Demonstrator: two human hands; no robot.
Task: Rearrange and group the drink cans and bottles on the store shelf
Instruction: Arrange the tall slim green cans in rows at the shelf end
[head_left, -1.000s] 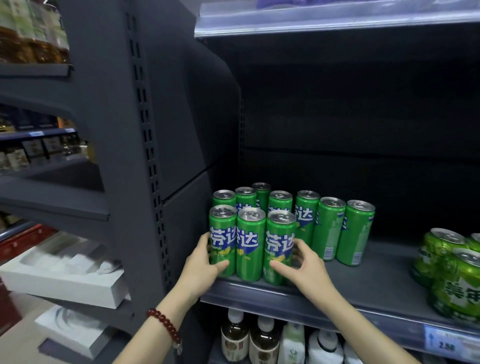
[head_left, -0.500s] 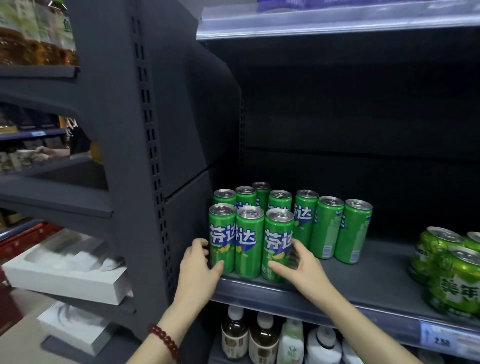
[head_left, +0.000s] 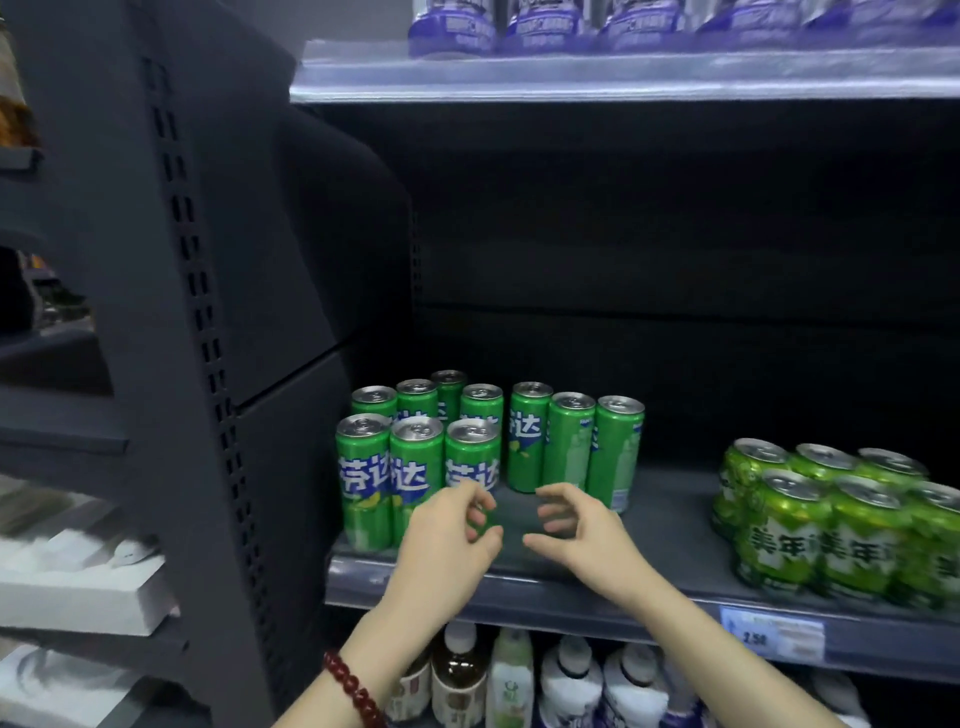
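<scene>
While both hands hover loosely curled and holding nothing, the left hand (head_left: 447, 540) overlaps the front tall slim green cans (head_left: 415, 478); the right hand (head_left: 576, 530) sits before the dark grey metal shelf (head_left: 670, 525).

Slim green cans (head_left: 418, 480) look like glossy metal with bare silvery tops — the shelf (head_left: 670, 525) beneath is matt dark-grey metal, its front edge strip (head_left: 571, 605) clear, shiny plastic.
</scene>
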